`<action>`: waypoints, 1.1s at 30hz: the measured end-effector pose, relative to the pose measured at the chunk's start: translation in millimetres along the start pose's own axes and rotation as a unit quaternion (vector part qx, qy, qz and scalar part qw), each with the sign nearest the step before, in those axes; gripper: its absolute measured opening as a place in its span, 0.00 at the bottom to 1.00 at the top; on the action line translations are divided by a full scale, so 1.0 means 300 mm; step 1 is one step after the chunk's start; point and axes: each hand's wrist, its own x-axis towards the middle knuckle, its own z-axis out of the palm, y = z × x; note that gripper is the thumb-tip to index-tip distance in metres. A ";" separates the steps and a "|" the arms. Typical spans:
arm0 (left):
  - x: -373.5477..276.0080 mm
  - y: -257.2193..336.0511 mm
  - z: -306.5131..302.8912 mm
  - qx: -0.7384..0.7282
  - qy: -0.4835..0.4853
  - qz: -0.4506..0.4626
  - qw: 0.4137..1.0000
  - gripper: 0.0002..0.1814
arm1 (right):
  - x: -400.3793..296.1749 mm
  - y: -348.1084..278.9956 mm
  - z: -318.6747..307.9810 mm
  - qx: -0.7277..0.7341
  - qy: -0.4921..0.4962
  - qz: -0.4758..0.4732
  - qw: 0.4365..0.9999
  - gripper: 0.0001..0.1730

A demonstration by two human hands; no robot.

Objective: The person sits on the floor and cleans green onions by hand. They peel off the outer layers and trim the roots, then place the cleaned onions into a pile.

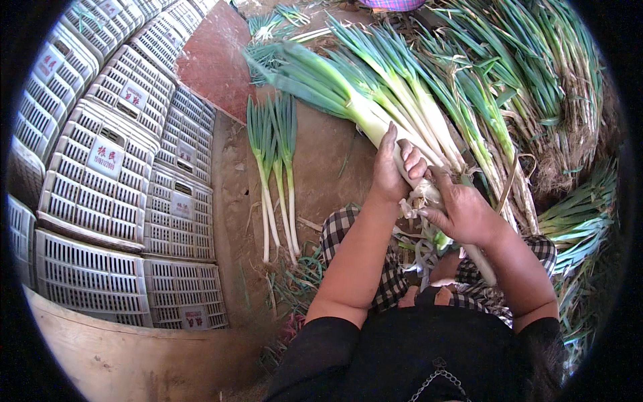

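Note:
A thick green onion (369,120) slants across the middle of the view, its leaves pointing to the upper left. My left hand (394,168) is wrapped around its white shank. At the root end my right hand (459,206) grips the onion, with thumb and fingers around loose, papery outer skin (414,201). Just beyond my hands lies a bunch of green onions (427,110) with clean white shanks. Peeled strips and scraps (424,251) hang or lie below, between my knees. A pale stalk (479,264) shows beneath my right wrist.
Stacked white plastic crates (100,181) line the left side, bearing labels. Several trimmed green onions (274,176) lie on the dirt floor. Untrimmed onions (542,90) with soiled roots are heaped at right. A reddish board (216,65) leans at the upper left; checked cloth (394,4) shows at the top.

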 end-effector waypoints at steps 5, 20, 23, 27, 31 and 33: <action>0.038 -0.058 -0.007 0.032 0.158 -0.073 0.984 0.22 | -0.068 0.019 -0.014 0.012 -0.025 0.021 0.999 0.25; 0.183 0.153 -0.239 0.104 0.344 0.068 0.931 0.18 | -0.877 0.079 -0.337 -0.063 -0.017 0.367 0.928 0.13; 0.127 0.256 -0.225 0.175 0.461 0.143 0.858 0.18 | -1.360 0.214 -0.501 -0.022 0.163 0.631 0.758 0.23; 0.068 0.342 -0.286 0.123 0.413 0.205 0.879 0.18 | -2.082 0.506 -0.604 -0.328 -0.001 0.579 0.747 0.26; 0.079 0.141 -0.134 0.059 0.359 0.196 0.911 0.16 | -1.851 0.498 -0.470 -0.469 0.017 0.521 0.713 0.28; 0.090 0.063 -0.132 0.087 0.280 0.188 0.937 0.15 | -1.394 0.393 -0.402 -0.344 0.097 0.515 0.779 0.29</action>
